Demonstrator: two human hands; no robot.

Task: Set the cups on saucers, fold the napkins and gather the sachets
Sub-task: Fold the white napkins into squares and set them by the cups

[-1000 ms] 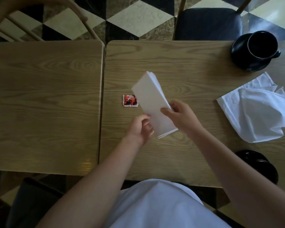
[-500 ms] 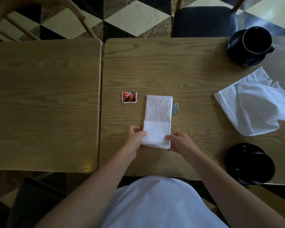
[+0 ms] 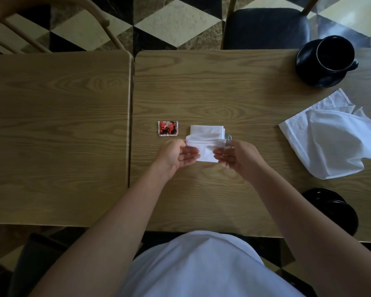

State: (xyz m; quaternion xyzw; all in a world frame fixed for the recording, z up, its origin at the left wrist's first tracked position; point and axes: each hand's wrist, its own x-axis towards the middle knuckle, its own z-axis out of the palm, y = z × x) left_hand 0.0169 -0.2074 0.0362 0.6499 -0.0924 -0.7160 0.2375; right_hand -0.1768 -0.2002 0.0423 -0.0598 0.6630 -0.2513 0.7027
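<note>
Folded napkin [image 3: 207,133]: a white cloth lying in the middle of the right-hand counter [image 3: 234,86], its near end being lifted and doubled over toward the far end.
Left hand [image 3: 176,154]: pinching the napkin's near-left corner, thumb on top, fingers curling under the cloth.
Right hand [image 3: 237,156]: pinching the near-right corner in the same way, fingers curling round the edge.
Red sachet [image 3: 168,128]: lying flat just left of the folded napkin, not touching it, near the seam between the two counters.
Pale sachet [image 3: 228,138]: peeking out at the napkin's right edge, mostly hidden by cloth and the right hand.
Loose napkin [image 3: 334,140]: sprawling unfolded and crumpled, well to the right of the folded napkin.
Black cup [image 3: 334,55]: sitting on a black saucer [image 3: 306,61], far right beyond the loose napkin.
Second saucer [image 3: 332,209]: sitting at the counter's near right edge; I cannot tell what is resting on it.
Left counter [image 3: 58,136]: butting against the right one.
</note>
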